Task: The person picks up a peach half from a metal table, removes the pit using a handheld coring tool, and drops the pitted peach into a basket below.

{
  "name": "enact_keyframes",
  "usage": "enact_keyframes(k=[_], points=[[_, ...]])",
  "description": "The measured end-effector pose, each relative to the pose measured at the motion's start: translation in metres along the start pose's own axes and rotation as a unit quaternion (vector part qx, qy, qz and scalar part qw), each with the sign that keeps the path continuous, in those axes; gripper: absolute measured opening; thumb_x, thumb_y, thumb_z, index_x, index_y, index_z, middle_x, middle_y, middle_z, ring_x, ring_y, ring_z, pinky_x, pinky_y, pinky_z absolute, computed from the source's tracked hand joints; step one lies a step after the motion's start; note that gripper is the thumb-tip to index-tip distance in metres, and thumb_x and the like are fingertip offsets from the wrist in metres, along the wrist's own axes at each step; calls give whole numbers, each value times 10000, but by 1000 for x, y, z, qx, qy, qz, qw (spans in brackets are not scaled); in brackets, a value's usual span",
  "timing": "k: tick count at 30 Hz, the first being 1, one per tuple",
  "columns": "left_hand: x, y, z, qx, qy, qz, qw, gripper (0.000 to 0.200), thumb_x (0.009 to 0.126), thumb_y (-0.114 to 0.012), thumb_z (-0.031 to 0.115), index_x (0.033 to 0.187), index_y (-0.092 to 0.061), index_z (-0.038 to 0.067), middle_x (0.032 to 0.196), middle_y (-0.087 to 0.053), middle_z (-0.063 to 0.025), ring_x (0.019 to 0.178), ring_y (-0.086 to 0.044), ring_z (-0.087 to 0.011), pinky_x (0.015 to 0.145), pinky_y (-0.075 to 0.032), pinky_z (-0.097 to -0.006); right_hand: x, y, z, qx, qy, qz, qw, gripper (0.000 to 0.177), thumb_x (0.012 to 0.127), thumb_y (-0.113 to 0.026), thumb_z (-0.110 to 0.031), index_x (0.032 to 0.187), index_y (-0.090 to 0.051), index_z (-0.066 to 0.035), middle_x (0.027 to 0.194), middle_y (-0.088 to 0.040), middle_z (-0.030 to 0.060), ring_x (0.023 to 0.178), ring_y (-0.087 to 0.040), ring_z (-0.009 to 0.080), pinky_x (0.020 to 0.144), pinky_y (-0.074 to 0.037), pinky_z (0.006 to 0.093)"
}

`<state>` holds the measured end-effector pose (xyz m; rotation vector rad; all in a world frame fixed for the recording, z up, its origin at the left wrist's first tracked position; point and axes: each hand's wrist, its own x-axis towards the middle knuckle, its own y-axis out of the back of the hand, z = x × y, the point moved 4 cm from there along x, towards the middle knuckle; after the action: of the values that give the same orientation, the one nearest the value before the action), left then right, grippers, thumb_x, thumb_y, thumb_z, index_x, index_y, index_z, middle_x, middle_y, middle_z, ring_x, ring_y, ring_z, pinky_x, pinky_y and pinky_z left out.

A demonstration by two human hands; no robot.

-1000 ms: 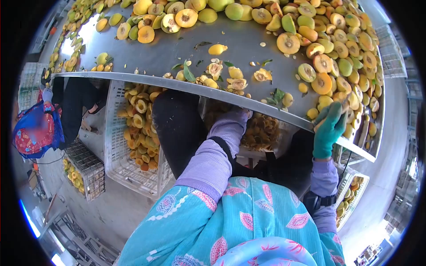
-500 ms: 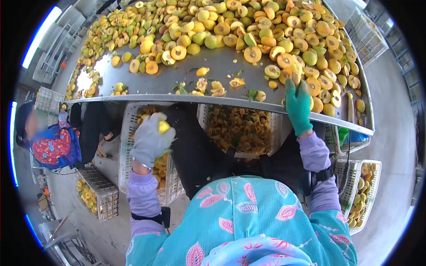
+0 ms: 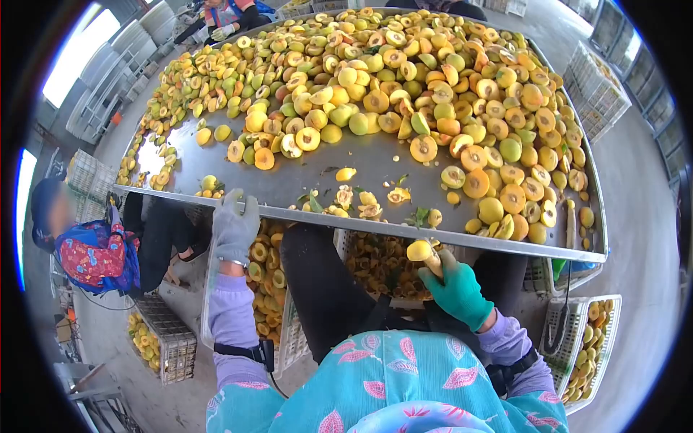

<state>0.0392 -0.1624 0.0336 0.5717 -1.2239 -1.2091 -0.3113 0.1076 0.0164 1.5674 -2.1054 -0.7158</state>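
My left hand (image 3: 236, 227), in a pale grey glove, is at the near edge of the metal table (image 3: 289, 214). Its fingers are partly extended over the rim, and no fruit shows in them. My right hand (image 3: 460, 289), in a green glove, is closed around a short tan-handled tool (image 3: 434, 265) in front of the table edge. A yellow fruit piece (image 3: 419, 250) sits at the tool's far end; its working tip is hidden. Halved yellow fruit, resembling peaches (image 3: 423, 149), covers much of the tabletop. Torn fruit scraps (image 3: 369, 205) lie near the front edge.
Below the table, one crate (image 3: 289, 335) of fruit halves stands by my left leg, and scraps (image 3: 386, 263) fill another between my legs. A fruit crate (image 3: 610, 346) stands at right. A person (image 3: 94, 249) sits at left; another (image 3: 234, 18) is behind the table.
My left hand has moved up to the table edge, and the yellow piece it held no longer shows. My right hand has drawn back from the fruit, toward me. The view has tilted up.
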Motion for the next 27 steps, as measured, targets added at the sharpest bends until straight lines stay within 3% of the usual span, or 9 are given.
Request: enact_keyframes(k=[2, 4, 12, 15, 17, 19, 22, 26, 27], points=[[46, -14, 13, -34, -20, 2, 999, 392, 867, -642, 359, 1102, -656, 46, 1111, -642, -237, 1057, -597, -396, 927, -478, -447, 21, 12, -7, 34, 58, 51, 996, 284, 881, -701, -192, 1013, -519, -19, 684, -607, 219, 661, -632, 435, 524, -455, 468], [89, -48, 9, -62, -5, -36, 997, 372, 865, -645, 362, 1081, -665, 60, 1080, -655, -224, 1040, -607, -381, 920, -481, -439, 53, 27, -4, 28, 34, 52, 998, 258, 885, -696, -174, 1026, -527, -38, 665, -602, 214, 641, -634, 422, 513, -451, 447], [238, -137, 54, -24, -39, 39, 998, 371, 890, -615, 399, 1046, -687, 70, 1054, -678, -173, 1016, -618, -356, 928, -476, -434, 257, 95, 47, -101, 58, 157, 981, 254, 898, -657, -233, 955, -514, -31, 738, -633, 230, 702, -622, 443, 597, -476, 496], [287, -161, 101, -80, -77, 8, 994, 379, 909, -595, 404, 1073, -681, 74, 1105, -668, -180, 1046, -608, -365, 939, -474, -433, 358, 119, 62, -209, 81, 184, 957, 264, 892, -635, -249, 959, -520, -22, 837, -636, 247, 784, -621, 448, 667, -474, 530], [314, -190, 135, -76, -126, 17, 989, 428, 931, -553, 424, 1159, -649, 75, 1233, -620, -191, 1165, -557, -368, 981, -452, -434, 424, 128, 68, -226, 89, 225, 944, 267, 890, -628, -256, 962, -532, -18, 871, -633, 251, 816, -626, 442, 695, -491, 525], [337, -212, 175, -77, -158, -54, 983, 540, 923, -521, 504, 1234, -614, 73, 1266, -606, -205, 1201, -545, -378, 1017, -432, -436, 481, 136, 77, -249, 133, 300, 911, 287, 888, -624, -272, 969, -544, -8, 869, -636, 254, 827, -632, 439, 726, -507, 516], [376, -284, 206, -50, -131, -160, 977, 689, 885, -500, 605, 1323, -561, 78, 1296, -587, -233, 1243, -528, -378, 1052, -409, -436, 545, 140, 94, -266, 76, 310, 910, 350, 885, -621, -323, 1007, -571, 1, 973, -650, 248, 901, -635, 447, 784, -503, 513], [410, -298, 226, 29, -81, -321, 943, 808, 832, -510, 677, 1409, -497, 111, 1393, -510, -246, 1309, -471, -398, 1094, -369, -445, 571, 133, 110, -269, -13, 194, 943, 434, 866, -569, -360, 1090, -609, 10, 1007, -678, 256, 984, -650, 409, 869, -504, 480], [408, -296, 226, 35, -59, -282, 957, 803, 831, -511, 676, 1407, -500, 118, 1393, -510, -249, 1303, -478, -396, 1095, -367, -444, 574, 132, 109, -258, -15, 176, 950, 442, 861, -562, -363, 1100, -617, 6, 1019, -678, 252, 990, -648, 410, 876, -503, 477]])
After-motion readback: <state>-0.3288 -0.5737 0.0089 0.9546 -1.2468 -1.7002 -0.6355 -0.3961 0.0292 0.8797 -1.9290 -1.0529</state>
